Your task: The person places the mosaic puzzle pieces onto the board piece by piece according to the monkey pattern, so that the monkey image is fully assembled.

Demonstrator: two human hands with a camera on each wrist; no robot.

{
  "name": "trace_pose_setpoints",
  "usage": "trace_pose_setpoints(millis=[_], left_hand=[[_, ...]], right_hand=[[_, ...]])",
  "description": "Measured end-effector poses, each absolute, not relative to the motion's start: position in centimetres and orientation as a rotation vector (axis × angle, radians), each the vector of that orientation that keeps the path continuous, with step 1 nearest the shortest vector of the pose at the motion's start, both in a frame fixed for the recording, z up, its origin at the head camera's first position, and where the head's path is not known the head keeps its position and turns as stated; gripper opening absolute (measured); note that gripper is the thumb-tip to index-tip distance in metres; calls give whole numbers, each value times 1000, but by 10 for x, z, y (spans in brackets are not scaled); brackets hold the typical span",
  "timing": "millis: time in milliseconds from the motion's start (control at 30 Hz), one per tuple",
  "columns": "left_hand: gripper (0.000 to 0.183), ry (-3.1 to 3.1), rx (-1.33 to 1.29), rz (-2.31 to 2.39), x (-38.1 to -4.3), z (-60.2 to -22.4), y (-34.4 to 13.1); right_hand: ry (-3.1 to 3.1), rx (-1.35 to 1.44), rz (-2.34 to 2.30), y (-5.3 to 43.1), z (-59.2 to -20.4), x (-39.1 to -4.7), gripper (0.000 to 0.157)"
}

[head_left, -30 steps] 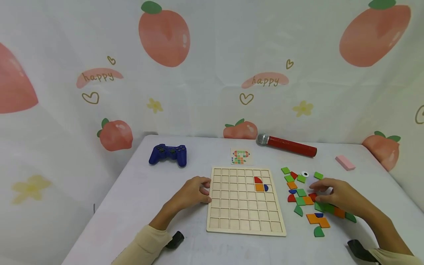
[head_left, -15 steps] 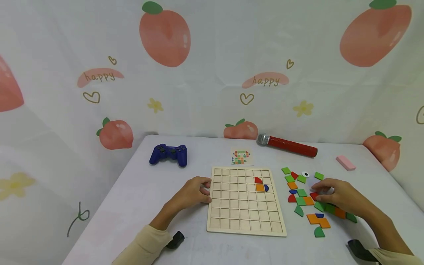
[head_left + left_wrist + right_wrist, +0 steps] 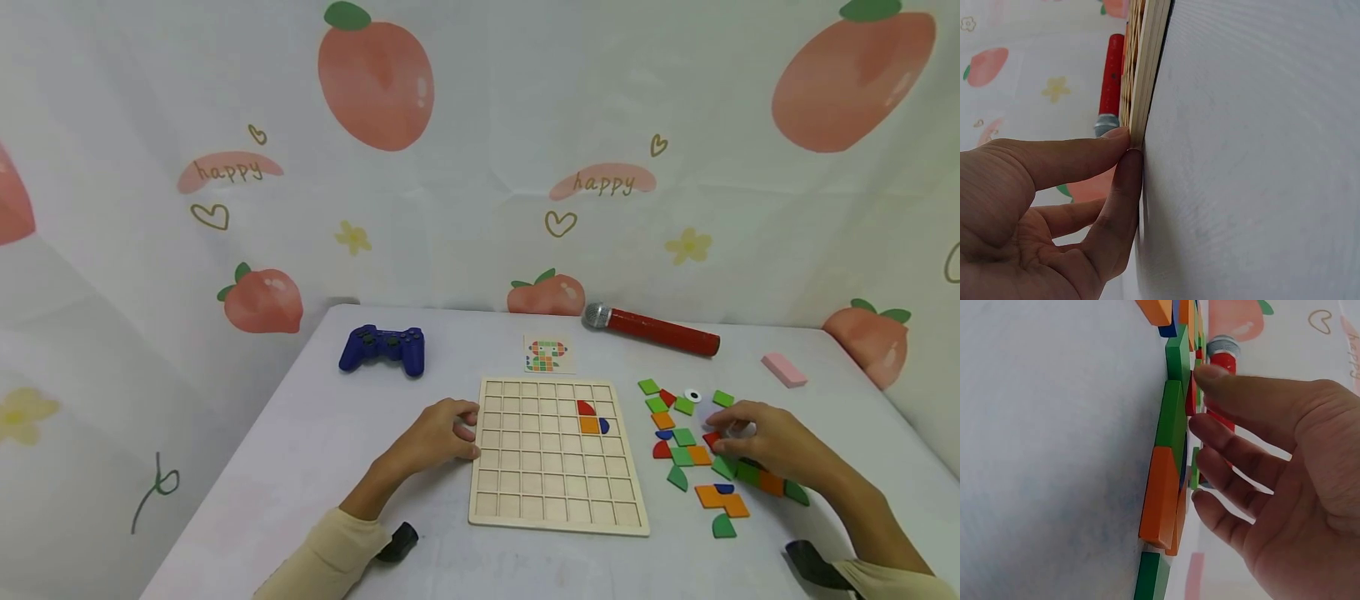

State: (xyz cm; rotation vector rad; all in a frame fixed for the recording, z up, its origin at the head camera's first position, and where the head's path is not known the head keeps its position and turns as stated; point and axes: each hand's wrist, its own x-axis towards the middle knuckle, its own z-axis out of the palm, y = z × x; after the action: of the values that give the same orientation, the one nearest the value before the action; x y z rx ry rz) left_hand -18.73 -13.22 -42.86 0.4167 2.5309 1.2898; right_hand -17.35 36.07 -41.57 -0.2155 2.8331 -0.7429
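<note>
My left hand point(image 3: 433, 433) holds the left edge of a wooden grid board point(image 3: 532, 462), thumb and fingers at its rim. On the board's upper right lie a red quarter-round piece point(image 3: 586, 407), an orange square point(image 3: 590, 425) and a blue half-round piece point(image 3: 604, 426). Right of the board, my right hand point(image 3: 767, 437) hovers low over loose coloured tiles. Its thumb and fingers are spread apart and loosely bent in the right wrist view. A red tile point(image 3: 710, 442) lies by the fingertips; whether they touch it I cannot tell. Green point(image 3: 1171, 422) and orange point(image 3: 1159, 497) tiles lie beside the hand.
A small picture card point(image 3: 549, 354) lies behind the board. At the back are a blue game controller point(image 3: 382, 350), a red microphone point(image 3: 660, 332) and a pink block point(image 3: 783, 369). More tiles, among them a green quarter-round point(image 3: 723, 526), lie near the right front.
The red tile by my right fingers seems to have shifted and turned slightly. Both hands stay almost in place. The head view has drifted a little.
</note>
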Motion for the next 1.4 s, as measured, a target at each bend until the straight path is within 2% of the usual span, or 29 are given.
trace_pose_setpoints(millis=[267,867,1400], left_hand=[[69,2527,418,1293,-186,-428,-132],[69,2527,415,1303,-186,-430,-132],[68,2535,410,1291,-185,-428,-130]], right_hand=[[2833,-235,-711,359,-415,-175,29],[2860,-270,-674,358,-416,-175,31],[2889,-489,-761,305,-411,-177,26]])
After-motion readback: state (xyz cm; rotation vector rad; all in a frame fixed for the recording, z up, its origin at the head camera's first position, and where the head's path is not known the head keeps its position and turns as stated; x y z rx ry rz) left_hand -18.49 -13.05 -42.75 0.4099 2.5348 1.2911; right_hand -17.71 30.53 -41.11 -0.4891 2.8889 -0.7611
